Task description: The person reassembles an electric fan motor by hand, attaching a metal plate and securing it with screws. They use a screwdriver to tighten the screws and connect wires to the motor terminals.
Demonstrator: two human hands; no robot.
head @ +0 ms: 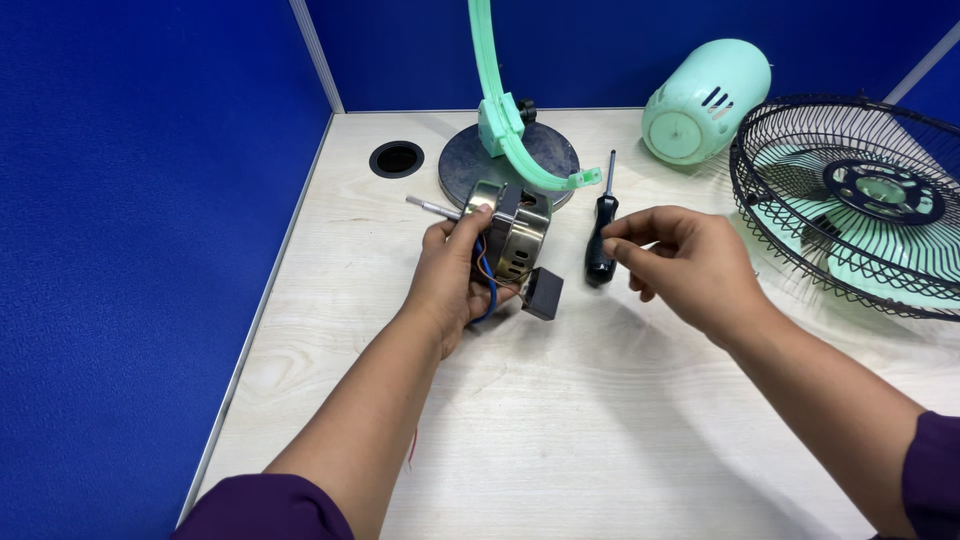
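At bench (560, 420) centre, a fan motor (515, 232) is gripped by the left hand (450, 275), shaft toward 10 o'clock, apparently steadied. Right hand (680, 262), fingertips narrowly pinched, empty, hovers beside the screwdriver (601, 235).

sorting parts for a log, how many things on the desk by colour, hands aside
Mint green: 3 - stand arm, rear housing, fan blade
Black: 3 - screwdriver, wire guard, capacitor
Silver: 1 - motor, held by left hand
Dark grey: 1 - round base
Total: 8
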